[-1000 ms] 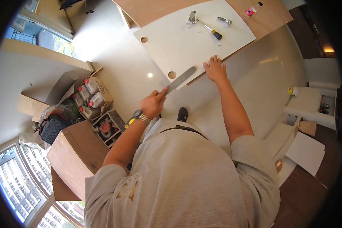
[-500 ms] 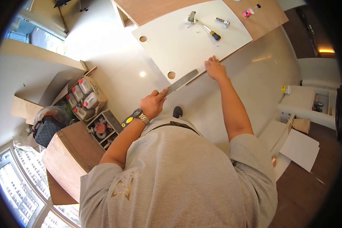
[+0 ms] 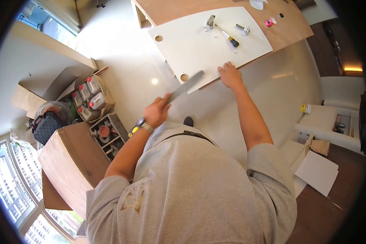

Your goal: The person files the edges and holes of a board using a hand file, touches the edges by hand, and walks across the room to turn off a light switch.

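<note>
My left hand (image 3: 157, 112), with a watch at the wrist, is closed around one end of a long flat grey file (image 3: 186, 86). The file's far end lies at the near edge of a white panel (image 3: 199, 53), close to a round hole in its corner. On that same edge rests my right hand (image 3: 230, 75), its fingers lying on the panel. Farther back on the panel are a metal hinge (image 3: 210, 21), a second hinge (image 3: 243, 29) and a screwdriver (image 3: 228, 36) with a black and yellow handle.
The panel lies on a wooden table (image 3: 175, 10), where a pink-labelled bottle (image 3: 270, 22) stands at the right. At the left are a box of jugs (image 3: 108, 96), a divided wooden box (image 3: 124, 130) and a large carton (image 3: 85, 142). White drawers (image 3: 325, 118) are at the right.
My left hand has drawn back toward the lower left with the file. My right hand stays at the panel's edge. The whole view has shifted slightly.
</note>
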`<state>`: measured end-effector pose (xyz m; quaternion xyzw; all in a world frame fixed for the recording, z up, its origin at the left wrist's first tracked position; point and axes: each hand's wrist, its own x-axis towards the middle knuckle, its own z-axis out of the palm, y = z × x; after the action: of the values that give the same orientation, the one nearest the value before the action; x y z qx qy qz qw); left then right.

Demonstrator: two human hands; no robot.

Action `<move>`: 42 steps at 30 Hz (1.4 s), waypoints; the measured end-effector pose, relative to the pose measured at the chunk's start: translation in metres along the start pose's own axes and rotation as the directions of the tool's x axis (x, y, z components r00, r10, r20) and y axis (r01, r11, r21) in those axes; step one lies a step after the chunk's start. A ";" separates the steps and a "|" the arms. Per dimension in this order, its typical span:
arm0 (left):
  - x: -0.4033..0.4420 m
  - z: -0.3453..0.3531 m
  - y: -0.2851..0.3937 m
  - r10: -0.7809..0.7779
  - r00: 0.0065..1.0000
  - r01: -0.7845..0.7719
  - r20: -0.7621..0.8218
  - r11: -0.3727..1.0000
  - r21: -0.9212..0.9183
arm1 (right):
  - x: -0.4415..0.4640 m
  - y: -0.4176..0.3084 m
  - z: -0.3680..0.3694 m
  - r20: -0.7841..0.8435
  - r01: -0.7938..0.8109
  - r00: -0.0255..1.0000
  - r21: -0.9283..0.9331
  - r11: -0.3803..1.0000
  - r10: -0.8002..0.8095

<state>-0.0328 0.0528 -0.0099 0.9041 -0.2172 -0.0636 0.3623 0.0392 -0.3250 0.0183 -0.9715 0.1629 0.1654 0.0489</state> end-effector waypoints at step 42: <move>-0.030 0.080 -0.015 -0.348 0.863 0.237 -0.366 0.919 -0.315 | 0.020 -0.025 -0.023 0.173 0.241 0.959 -0.067 0.968 -0.227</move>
<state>-0.0768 0.0254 -0.0797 0.8640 0.0155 0.0473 0.5011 0.0728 -0.3106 0.0343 -0.9682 0.0349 0.2445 0.0387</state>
